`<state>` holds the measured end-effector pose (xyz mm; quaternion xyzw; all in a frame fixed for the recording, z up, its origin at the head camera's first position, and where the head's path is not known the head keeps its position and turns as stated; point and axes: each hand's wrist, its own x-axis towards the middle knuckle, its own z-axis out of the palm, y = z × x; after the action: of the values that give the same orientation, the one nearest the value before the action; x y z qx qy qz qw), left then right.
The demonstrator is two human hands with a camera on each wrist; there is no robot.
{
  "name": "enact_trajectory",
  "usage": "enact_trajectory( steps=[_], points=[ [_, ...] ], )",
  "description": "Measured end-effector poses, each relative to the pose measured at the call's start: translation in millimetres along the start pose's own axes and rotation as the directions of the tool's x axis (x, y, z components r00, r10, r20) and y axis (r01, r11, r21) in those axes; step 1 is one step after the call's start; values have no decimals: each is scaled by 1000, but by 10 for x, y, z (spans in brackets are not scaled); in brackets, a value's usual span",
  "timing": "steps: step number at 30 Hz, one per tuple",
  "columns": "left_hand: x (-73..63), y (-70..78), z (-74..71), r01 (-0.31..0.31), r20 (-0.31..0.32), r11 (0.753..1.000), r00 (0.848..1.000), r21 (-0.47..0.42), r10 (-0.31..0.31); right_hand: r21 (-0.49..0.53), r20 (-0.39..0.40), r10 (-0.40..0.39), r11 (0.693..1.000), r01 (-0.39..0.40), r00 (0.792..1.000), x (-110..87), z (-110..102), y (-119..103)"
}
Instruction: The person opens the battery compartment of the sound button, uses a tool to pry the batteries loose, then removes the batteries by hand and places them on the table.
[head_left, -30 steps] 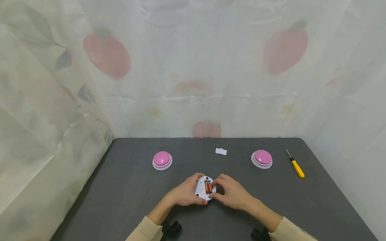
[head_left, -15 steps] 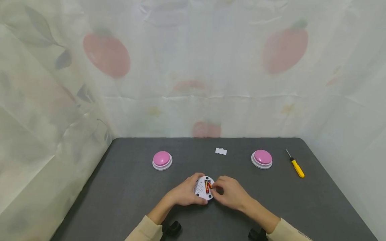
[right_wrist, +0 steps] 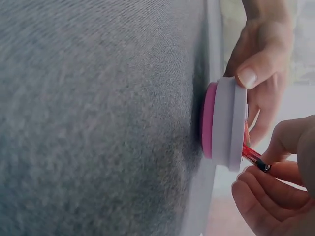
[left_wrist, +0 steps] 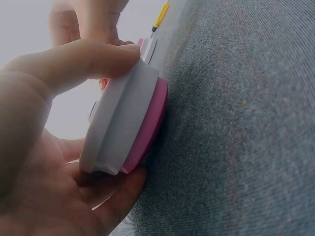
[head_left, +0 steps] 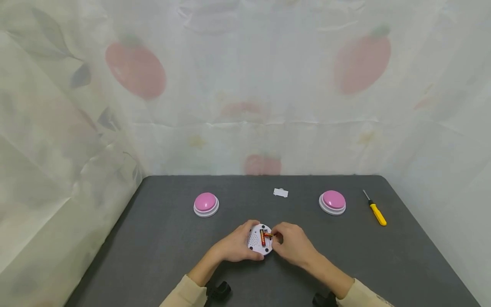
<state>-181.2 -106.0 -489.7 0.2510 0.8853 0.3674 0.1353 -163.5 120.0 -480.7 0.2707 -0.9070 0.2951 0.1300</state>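
Note:
My left hand (head_left: 238,244) grips a round white button device (head_left: 253,241) by its rim, thumb on one side and fingers on the other. The device is upside down, its pink dome (right_wrist: 208,120) facing the table. One red and black battery (head_left: 262,238) lies in the opened compartment. A second battery (right_wrist: 252,155) sticks out at a slant, its outer end pinched between thumb and fingers of my right hand (head_left: 293,244). Whether its inner end touches the compartment is hard to tell.
Two more pink-topped buttons stand on the dark table, one button (head_left: 206,204) at the left and another button (head_left: 333,202) at the right. A small white cover (head_left: 281,192) lies at the back. A yellow-handled screwdriver (head_left: 377,213) lies at far right.
The right-hand battery has gone from lying in the compartment to slanting out of it, turned crosswise in my right hand's pinch. My left hand and the device have stayed in place.

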Motion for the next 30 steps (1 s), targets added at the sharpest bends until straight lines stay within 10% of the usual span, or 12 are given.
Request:
enact_trajectory(
  steps=[30],
  points=[
    [7,-11,0,7,-5,1000,1000,11,-7,350,22,285,896,-274,958,241,-151,548]
  ],
)
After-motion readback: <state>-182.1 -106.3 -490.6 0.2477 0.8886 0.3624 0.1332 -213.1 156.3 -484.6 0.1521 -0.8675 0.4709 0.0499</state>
